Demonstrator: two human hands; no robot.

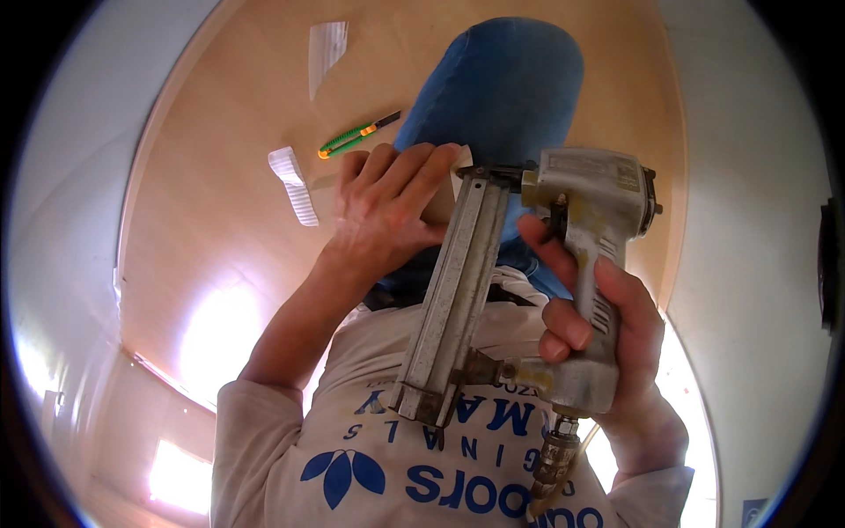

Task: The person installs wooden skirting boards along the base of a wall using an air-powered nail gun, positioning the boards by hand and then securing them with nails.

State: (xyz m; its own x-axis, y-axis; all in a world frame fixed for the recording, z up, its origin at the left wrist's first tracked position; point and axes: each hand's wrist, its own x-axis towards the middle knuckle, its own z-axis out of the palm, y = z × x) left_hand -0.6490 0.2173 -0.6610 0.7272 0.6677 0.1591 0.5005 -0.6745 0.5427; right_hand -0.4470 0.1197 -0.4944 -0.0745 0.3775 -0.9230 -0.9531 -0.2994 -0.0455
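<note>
My right hand [638, 352] is wrapped round the grip of a worn grey air nail gun [588, 172], with the index finger by its trigger. The gun's long magazine [458, 295] slants down toward my shirt. At its lower end the grip joins a metal hose coupling [556, 451]. My left hand [383, 202] is closed over a flat tan piece [443, 204], which shows between thumb and fingers close to the gun's nose. Most of that piece is hidden, so its material and full shape cannot be told. Whether the nose touches it is unclear.
My jeans-covered leg [502, 79] extends beyond the hands. On the tan floor [229, 132] lie a green and orange utility knife [348, 141], a white ribbed strip [295, 187] and another pale strip [327, 55]. Pale walls [748, 176] curve up at both sides.
</note>
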